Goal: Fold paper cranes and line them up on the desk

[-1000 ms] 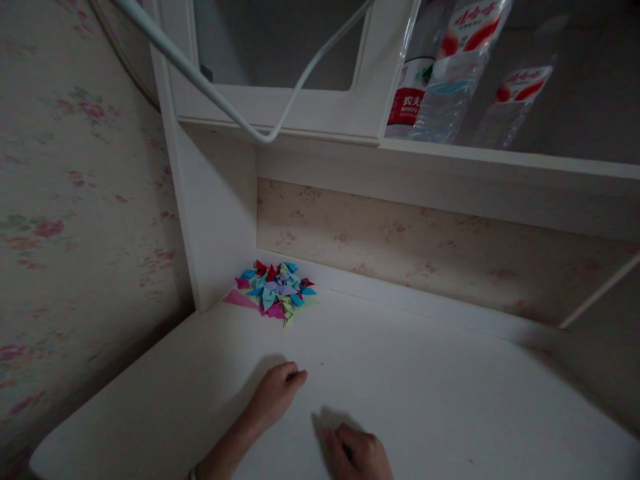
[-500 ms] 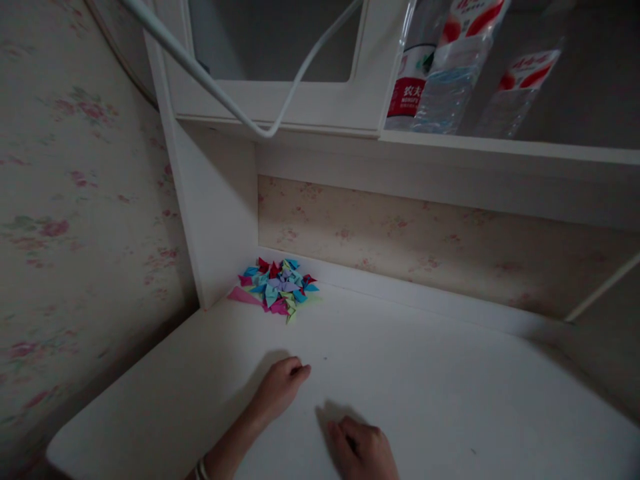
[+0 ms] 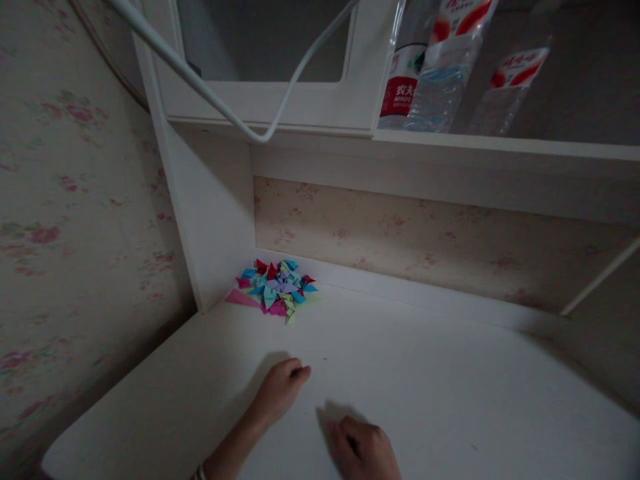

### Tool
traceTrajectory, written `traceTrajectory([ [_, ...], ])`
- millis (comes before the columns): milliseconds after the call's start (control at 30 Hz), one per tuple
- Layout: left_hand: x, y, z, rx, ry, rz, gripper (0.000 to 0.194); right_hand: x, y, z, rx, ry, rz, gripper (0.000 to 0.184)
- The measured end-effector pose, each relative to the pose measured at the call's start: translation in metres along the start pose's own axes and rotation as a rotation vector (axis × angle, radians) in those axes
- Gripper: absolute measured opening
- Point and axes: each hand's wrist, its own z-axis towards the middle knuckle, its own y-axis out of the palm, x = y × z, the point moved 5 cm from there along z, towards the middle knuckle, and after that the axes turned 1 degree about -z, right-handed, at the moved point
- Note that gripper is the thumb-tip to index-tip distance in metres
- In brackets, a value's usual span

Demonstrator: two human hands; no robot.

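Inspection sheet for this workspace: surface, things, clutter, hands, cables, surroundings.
Surface: white desk, a few small dark specks.
Things: colourful folded-paper pile, far left corner.
Clutter: plastic bottles on the upper right shelf.
Hands: left hand and right hand loosely curled, nothing visible in either; desk contact unclear.
Cables: white cable-like strand loops before the cabinet.
Surroundings: floral wallpaper, left and behind.

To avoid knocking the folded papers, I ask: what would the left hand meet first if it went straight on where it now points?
Probably the white strip at the back of the table: following the forearm, the left hand would pass right of the folded papers. Its height is hard to judge.
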Motion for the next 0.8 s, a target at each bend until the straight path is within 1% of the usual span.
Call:
traceTrajectory([
  [300, 0.0020, -0.0005, -0.0003, 0.001, -0.001, 0.007, 0.034, 0.0022, 0.0024, -0.0007, -0.023, 0.018, 0.014, 0.049],
  [600, 0.0017, 0.0002, -0.0004, -0.011, 0.003, -0.003, 0.036, -0.0022, -0.0025, -0.0001, 0.022, 0.010, 0.022, 0.050],
  [800, 0.0023, -0.0005, -0.0008, -0.003, 0.000, -0.004, 0.036, -0.0040, -0.0042, 0.0001, 0.016, 0.005, 0.032, 0.050],
])
